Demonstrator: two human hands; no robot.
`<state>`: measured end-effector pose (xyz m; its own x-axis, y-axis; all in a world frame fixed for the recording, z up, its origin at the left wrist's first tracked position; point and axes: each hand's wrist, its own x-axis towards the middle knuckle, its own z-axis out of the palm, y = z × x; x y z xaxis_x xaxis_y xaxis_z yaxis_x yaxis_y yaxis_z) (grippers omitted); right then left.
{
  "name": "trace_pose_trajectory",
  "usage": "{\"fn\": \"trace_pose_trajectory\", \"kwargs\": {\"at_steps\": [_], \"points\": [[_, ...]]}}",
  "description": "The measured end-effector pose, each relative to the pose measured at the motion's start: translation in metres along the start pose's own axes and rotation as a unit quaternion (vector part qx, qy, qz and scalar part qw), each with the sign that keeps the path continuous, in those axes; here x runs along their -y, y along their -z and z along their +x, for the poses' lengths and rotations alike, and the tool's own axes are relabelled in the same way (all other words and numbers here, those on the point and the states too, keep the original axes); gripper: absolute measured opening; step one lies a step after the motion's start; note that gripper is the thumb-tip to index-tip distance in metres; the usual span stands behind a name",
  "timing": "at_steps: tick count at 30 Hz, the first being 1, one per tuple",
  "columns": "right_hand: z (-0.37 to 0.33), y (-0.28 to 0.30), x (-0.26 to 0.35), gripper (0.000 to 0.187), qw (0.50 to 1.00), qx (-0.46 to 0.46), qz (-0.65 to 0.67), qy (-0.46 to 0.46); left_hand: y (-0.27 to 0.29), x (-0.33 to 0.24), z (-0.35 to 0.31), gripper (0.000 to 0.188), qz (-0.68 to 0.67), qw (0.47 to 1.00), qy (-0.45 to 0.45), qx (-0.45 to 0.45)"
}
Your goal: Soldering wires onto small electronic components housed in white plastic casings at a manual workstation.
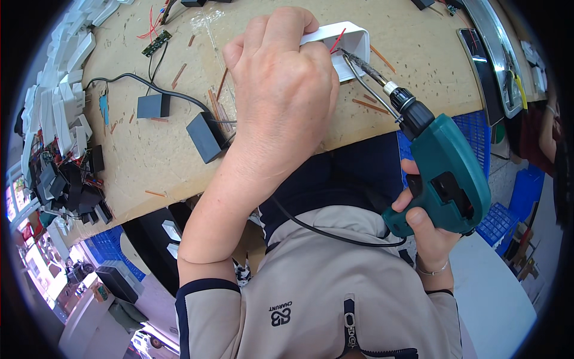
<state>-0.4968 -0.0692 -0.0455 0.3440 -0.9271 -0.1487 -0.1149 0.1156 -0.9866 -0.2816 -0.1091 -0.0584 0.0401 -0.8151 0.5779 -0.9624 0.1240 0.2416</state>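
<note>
**Green pistol-shaped tool (pixel 455 158) pointed into white casing (pixel 360 43) over cluttered desk (pixel 421 63)**

The white casing sat at the far side of the desk, in front of the person, its open side turned partly toward the tool. The left hand (pixel 286 78) was bent over its left end, fingers curled in and gripping it; the fingertips were mostly hidden behind the knuckles. A red wire (pixel 338 39) stood out of the casing's opening.

The right hand (pixel 426 226) was closed firmly around the handle of the green tool, its thumb wrapped across the grip. The tool's dark, narrow tip reached the casing's opening near the wire, though whether the two touched could not be told. A bent metal tube (pixel 373 93) ran alongside the tip. A black cable (pixel 359 242) crossed in front of the person's shirt to the base of the handle.

Left of the left forearm, two black boxes (pixel 153 106) lay on the desk, the nearer one tilted at an angle. Beyond them lay a small green circuit board (pixel 156 43) with wires attached. Thin brown sticks (pixel 179 76) were scattered about. White casings were heaped (pixel 60 102) along the left edge, with a pile of black parts (pixel 66 185) nearer the person.
</note>
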Motion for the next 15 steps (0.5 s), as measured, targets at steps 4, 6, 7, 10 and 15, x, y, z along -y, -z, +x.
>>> {"fn": "trace_pose_trajectory", "kwargs": {"at_steps": [4, 6, 7, 10, 15], "points": [[-0.0004, 0.0005, 0.0001, 0.063, 1.000, -0.002, 0.003, -0.014, 0.0040, -0.0025, 0.0007, 0.006, 0.026, 0.999, -0.022, -0.003], [-0.0003, 0.0003, 0.0011, 0.064, 1.000, -0.002, 0.005, -0.018, 0.0053, -0.0033, 0.0011, 0.006, 0.052, 0.998, -0.042, -0.003], [-0.0001, 0.0002, 0.0015, 0.065, 1.000, -0.001, 0.007, -0.022, 0.0049, -0.0028, 0.0010, 0.006, 0.050, 0.998, -0.040, -0.004], [0.0001, 0.0000, 0.0019, 0.066, 1.000, -0.008, 0.009, -0.019, 0.0042, -0.0032, 0.0015, 0.006, 0.049, 0.998, -0.040, -0.005], [-0.0040, 0.0024, 0.0015, 0.066, 1.000, -0.015, 0.007, -0.010, 0.0035, 0.0006, -0.0022, 0.005, 0.064, 0.997, -0.047, -0.005]]}}
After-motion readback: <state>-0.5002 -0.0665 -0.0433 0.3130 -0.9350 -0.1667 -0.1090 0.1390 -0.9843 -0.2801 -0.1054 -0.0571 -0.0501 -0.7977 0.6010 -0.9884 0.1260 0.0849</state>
